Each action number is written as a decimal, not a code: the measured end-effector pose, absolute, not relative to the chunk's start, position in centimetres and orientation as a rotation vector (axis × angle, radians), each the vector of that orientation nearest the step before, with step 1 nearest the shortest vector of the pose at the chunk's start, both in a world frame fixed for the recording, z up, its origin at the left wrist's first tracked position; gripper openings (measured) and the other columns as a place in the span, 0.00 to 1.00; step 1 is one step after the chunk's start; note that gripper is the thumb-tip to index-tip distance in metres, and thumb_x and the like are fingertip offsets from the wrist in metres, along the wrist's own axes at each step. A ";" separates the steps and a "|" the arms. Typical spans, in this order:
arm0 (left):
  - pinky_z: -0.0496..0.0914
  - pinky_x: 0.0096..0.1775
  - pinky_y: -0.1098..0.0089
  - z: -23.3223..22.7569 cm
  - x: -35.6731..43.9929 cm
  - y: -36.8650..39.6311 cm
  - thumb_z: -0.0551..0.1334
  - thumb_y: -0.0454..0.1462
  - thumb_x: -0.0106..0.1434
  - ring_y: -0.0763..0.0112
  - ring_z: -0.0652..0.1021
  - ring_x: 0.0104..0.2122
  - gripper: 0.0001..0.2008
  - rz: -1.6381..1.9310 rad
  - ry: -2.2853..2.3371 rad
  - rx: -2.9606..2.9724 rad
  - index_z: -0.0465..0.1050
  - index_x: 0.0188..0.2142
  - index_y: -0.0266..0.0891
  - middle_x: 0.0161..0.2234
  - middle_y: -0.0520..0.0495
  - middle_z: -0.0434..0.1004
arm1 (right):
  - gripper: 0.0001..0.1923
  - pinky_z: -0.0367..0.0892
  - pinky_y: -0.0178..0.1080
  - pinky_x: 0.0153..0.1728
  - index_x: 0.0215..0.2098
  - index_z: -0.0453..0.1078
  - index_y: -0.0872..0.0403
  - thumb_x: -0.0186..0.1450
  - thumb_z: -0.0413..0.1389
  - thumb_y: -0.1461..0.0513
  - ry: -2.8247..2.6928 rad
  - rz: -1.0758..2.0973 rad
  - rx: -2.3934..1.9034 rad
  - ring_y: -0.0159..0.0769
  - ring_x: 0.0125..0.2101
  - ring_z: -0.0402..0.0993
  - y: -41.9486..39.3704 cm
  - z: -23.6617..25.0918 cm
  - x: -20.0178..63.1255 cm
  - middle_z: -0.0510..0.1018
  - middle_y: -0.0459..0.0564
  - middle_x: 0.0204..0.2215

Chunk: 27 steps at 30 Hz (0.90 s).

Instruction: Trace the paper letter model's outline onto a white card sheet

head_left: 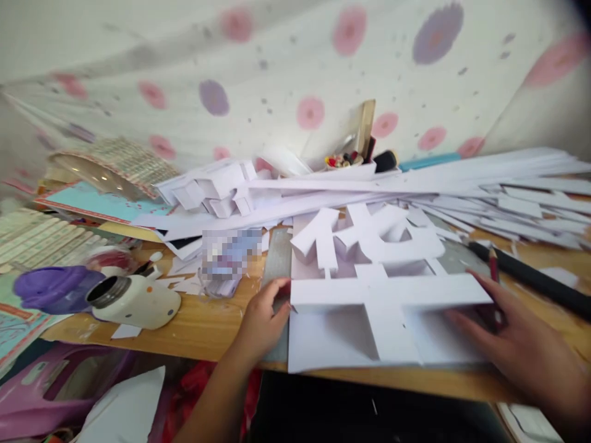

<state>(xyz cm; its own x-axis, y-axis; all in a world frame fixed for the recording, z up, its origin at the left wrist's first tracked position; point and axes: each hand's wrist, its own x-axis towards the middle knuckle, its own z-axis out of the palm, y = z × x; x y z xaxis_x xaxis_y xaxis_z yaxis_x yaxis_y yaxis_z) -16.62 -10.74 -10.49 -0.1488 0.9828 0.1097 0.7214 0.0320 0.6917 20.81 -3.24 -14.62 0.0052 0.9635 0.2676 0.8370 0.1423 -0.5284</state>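
Observation:
A raised white character [332, 291], built from paper or thin board with upright side walls, stands over a white sheet at the table's front edge. My left hand [262, 323] is closed on the left end of its long crossbar, fingers behind and thumb in front. At the right end of that bar, my right hand [521, 338] grips with its thumb in front and its other fingers largely hidden behind. A dark red pencil [494, 267] points up by my right fingers; whether they hold it I cannot tell. Beneath lies a grey mat [276, 264].
Long white strips [415, 178] and offcuts lie behind and right. Another white folded shape [221, 184] sits back left. An uncapped cream bottle [138, 301] lies beside a purple lid [50, 289]. A black bar [540, 280] is at right, and a pen holder [344, 161] stands behind.

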 end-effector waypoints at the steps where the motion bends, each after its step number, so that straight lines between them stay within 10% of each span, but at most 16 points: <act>1: 0.70 0.47 0.63 -10.5 -16.6 -10.9 0.55 0.34 0.60 0.65 0.75 0.44 0.18 0.867 1.909 1.734 0.66 0.50 0.40 0.46 0.43 0.75 | 0.37 0.66 0.40 0.19 0.56 0.65 0.51 0.54 0.55 0.42 -1.871 0.279 -1.707 0.41 0.20 0.72 -3.3 -13.9 20.7 0.79 0.52 0.32; 13: 0.67 0.46 0.61 -10.9 -16.2 -10.9 0.59 0.41 0.56 0.60 0.73 0.44 0.21 0.764 1.966 1.915 0.67 0.50 0.39 0.44 0.44 0.73 | 0.31 0.67 0.37 0.25 0.60 0.62 0.55 0.60 0.58 0.55 -1.906 0.159 -1.610 0.37 0.25 0.72 -3.7 -13.2 19.9 0.79 0.55 0.36; 22: 0.68 0.50 0.60 -10.7 -16.5 -11.4 0.60 0.39 0.57 0.60 0.72 0.48 0.26 0.869 1.905 1.912 0.62 0.56 0.40 0.51 0.43 0.69 | 0.36 0.71 0.47 0.42 0.65 0.49 0.52 0.62 0.57 0.61 -1.768 0.119 -1.218 0.47 0.49 0.72 -5.2 -12.9 19.7 0.71 0.58 0.55; 27: 0.65 0.54 0.57 -8.2 -14.3 -12.7 0.60 0.31 0.57 0.60 0.70 0.51 0.22 1.312 1.658 2.318 0.66 0.52 0.44 0.49 0.46 0.70 | 0.22 0.73 0.45 0.35 0.60 0.61 0.44 0.68 0.47 0.64 -1.849 0.429 -0.913 0.42 0.35 0.78 -10.8 -9.2 21.4 0.79 0.48 0.31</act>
